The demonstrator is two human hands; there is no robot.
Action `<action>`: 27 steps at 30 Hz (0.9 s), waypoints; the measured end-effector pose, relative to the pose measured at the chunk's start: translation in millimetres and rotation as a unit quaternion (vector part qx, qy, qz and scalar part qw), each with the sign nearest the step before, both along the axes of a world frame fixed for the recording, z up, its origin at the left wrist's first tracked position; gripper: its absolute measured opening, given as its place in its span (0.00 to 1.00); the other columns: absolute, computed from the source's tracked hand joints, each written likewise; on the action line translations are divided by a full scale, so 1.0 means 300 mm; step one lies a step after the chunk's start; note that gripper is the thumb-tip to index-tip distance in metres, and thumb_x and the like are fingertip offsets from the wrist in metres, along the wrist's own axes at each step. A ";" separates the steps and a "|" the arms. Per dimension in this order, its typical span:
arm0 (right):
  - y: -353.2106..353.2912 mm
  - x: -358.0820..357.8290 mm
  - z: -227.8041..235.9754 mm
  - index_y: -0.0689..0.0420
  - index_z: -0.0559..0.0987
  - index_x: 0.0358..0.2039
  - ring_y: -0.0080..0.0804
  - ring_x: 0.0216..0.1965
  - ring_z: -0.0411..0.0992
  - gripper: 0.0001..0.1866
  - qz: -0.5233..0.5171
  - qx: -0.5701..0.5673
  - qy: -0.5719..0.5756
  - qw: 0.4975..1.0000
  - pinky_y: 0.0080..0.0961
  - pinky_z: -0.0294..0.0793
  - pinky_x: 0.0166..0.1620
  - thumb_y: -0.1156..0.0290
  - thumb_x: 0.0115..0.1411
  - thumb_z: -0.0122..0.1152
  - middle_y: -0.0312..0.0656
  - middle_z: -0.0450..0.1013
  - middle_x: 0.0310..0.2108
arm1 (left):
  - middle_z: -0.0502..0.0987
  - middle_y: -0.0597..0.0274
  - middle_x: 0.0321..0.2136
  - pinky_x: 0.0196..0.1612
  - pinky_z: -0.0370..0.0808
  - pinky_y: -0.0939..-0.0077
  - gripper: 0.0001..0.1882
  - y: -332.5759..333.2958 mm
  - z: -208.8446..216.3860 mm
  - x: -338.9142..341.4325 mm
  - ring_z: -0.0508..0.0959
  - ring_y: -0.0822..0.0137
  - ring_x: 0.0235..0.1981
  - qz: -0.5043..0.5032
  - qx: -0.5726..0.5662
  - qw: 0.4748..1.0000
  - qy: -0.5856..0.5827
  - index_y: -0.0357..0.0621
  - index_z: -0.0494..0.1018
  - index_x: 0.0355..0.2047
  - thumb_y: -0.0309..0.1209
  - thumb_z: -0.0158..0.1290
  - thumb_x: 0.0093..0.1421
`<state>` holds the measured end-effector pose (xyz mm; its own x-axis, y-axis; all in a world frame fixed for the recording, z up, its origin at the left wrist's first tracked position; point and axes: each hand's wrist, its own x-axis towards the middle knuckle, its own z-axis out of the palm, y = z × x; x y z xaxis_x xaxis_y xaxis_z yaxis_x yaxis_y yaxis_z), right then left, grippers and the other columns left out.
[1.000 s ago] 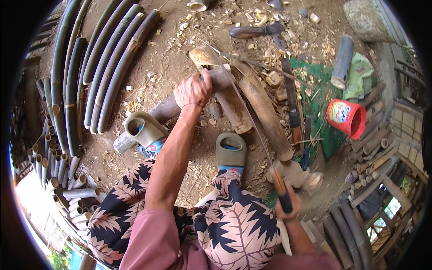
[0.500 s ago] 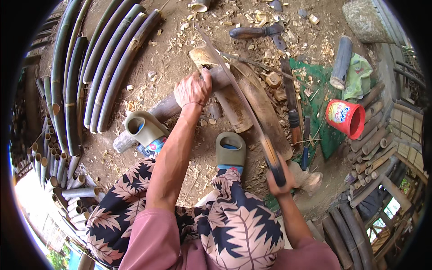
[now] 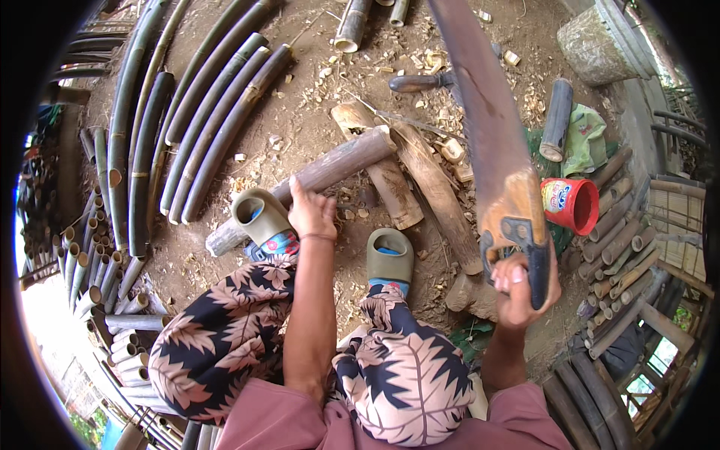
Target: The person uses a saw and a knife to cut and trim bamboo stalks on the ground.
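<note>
My right hand [image 3: 525, 289] grips a handsaw [image 3: 499, 142] by its wood-and-black handle. The wide brown blade is raised, pointing away from me and apart from the bamboo. My left hand [image 3: 312, 213] is open beside a short bamboo length [image 3: 330, 166], its thumb near the pole's close edge; whether it touches cannot be told. That bamboo slopes from beside my left clog [image 3: 259, 214] up to the right, its far end resting across a wooden piece [image 3: 390, 191]. A split-looking log [image 3: 439, 195] lies just right of it. My right clog [image 3: 391, 259] is flat on the dirt.
Long bamboo poles [image 3: 232, 127] lie at the left. A wood-handled tool [image 3: 416, 82] is on the chip-strewn ground ahead. To the right are a red tub [image 3: 581, 206], a green bag [image 3: 583, 139], a bamboo piece [image 3: 556, 120], a large bucket [image 3: 600, 45] and stacked bamboo offcuts [image 3: 622, 247].
The saw has come off the bamboo and swung up to the right, its blade turned broadside. My left hand has let go of the bamboo and drawn back toward me.
</note>
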<state>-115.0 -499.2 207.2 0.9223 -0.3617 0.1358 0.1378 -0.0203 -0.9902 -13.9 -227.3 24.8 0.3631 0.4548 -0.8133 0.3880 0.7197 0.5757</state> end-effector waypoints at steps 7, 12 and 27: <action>-0.096 -0.247 -0.054 0.72 0.69 0.59 0.19 0.17 0.64 0.28 -0.058 0.037 0.099 0.993 0.21 0.68 0.22 0.77 0.56 0.53 0.35 0.68 0.20 | 0.70 0.54 0.57 0.59 0.70 0.38 0.31 0.270 -0.090 0.134 0.71 0.48 0.56 0.107 -0.093 0.986 -0.083 0.53 0.65 0.59 0.56 0.54 0.62; -0.159 -0.412 -0.071 0.70 0.69 0.60 0.19 0.17 0.64 0.28 -0.061 -0.037 0.157 0.985 0.21 0.68 0.22 0.74 0.58 0.54 0.34 0.67 0.21 | 0.74 0.55 0.49 0.46 0.79 0.47 0.28 0.325 0.323 0.279 0.76 0.54 0.51 -0.179 0.056 0.941 -0.283 0.45 0.69 0.54 0.46 0.62 0.58; -0.112 -0.431 -0.136 0.71 0.70 0.57 0.18 0.19 0.66 0.27 -0.039 0.002 0.164 0.986 0.19 0.68 0.22 0.73 0.58 0.55 0.36 0.71 0.25 | 0.75 0.47 0.48 0.60 0.71 0.61 0.42 0.465 0.119 0.233 0.74 0.49 0.53 -0.786 0.504 0.358 -0.023 0.45 0.72 0.52 0.40 0.74 0.33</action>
